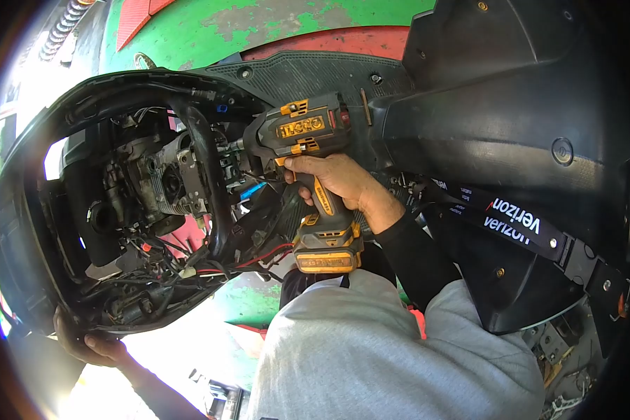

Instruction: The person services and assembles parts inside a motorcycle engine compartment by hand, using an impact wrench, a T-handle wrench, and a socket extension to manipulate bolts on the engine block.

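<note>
My right hand (pixel 343 183) is wrapped round the pistol grip of a yellow-and-black cordless impact wrench (pixel 302 129), with a finger at its trigger. The wrench lies level, and its nose points left into the open bay of a partly stripped scooter. Its tip reaches behind a black frame tube (pixel 206 168); what it touches there is hard to make out. Beyond the tube sits the grey metal engine (pixel 171 175). At the lower left, my left hand (pixel 87 343) grips the edge of the scooter's black body panel (pixel 21 231), fingers partly hidden beneath it.
Loose wiring (pixel 189 273) runs along the bay's near side. A thin metal rod (pixel 366 107) lies on the black footboard (pixel 315 73). A lanyard (pixel 511 220) with white lettering hangs across the front fairing (pixel 469 133). Green painted floor (pixel 203 28) shows behind.
</note>
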Demonstrator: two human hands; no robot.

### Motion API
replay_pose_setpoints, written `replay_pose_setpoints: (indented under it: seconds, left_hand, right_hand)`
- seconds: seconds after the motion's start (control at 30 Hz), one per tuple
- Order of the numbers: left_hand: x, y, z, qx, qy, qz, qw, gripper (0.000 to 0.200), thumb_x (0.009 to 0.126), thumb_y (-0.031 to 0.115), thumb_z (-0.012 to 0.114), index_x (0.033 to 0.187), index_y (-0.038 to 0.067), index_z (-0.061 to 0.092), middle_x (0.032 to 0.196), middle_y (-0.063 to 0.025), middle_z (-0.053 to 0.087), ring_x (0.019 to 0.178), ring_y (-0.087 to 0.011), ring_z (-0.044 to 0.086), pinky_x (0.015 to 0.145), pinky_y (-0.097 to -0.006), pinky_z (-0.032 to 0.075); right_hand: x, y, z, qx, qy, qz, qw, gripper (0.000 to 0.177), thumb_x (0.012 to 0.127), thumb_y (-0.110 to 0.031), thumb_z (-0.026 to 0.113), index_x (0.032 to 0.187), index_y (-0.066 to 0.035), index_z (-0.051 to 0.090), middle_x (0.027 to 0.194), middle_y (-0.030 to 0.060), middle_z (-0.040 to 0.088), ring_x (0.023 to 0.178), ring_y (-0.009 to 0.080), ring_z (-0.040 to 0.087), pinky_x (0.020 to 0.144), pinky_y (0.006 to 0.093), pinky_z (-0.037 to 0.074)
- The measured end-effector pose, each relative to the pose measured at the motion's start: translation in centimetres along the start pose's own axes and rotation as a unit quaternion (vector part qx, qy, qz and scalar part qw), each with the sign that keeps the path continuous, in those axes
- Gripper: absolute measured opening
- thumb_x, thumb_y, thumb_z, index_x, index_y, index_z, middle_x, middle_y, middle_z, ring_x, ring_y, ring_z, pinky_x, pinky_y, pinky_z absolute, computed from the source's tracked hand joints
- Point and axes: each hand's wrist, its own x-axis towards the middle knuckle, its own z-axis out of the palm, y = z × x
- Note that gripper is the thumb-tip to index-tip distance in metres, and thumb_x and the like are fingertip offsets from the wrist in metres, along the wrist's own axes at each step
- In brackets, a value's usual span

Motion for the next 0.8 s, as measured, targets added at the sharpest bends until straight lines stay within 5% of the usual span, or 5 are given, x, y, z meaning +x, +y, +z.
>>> replay_pose_setpoints:
  seconds: [0.43, 0.8]
  left_hand:
    - [-0.8, -1.4, -0.7, 0.041, -0.001, 0.030, 0.999, 0.055, 0.102, 0.038, 0.034, 0.129, -0.006, 0.052, 0.128, -0.0207, 0.058, 0.119, -0.0360, 0.056, 0.101, -0.0472, 0.045]
    - [-0.1, 0.3, -0.1, -0.021, 0.027, 0.005, 0.999, 0.054, 0.100, 0.038, 0.039, 0.127, -0.006, 0.056, 0.125, -0.0200, 0.060, 0.117, -0.0354, 0.057, 0.100, -0.0464, 0.045]
  right_hand:
    - [0.0, -0.8, -0.5, 0.012, -0.031, -0.021, 0.999, 0.032, 0.095, -0.025, 0.064, 0.119, -0.004, 0.063, 0.099, 0.0089, 0.071, 0.060, 0.0103, 0.058, 0.054, 0.0248, 0.050]
    - [-4.0, 5.2, -3.4, 0.233, -0.122, -0.097, 0.960, 0.039, 0.097, -0.027, 0.058, 0.125, 0.000, 0.058, 0.110, 0.0159, 0.065, 0.062, 0.0137, 0.058, 0.057, 0.0286, 0.051]
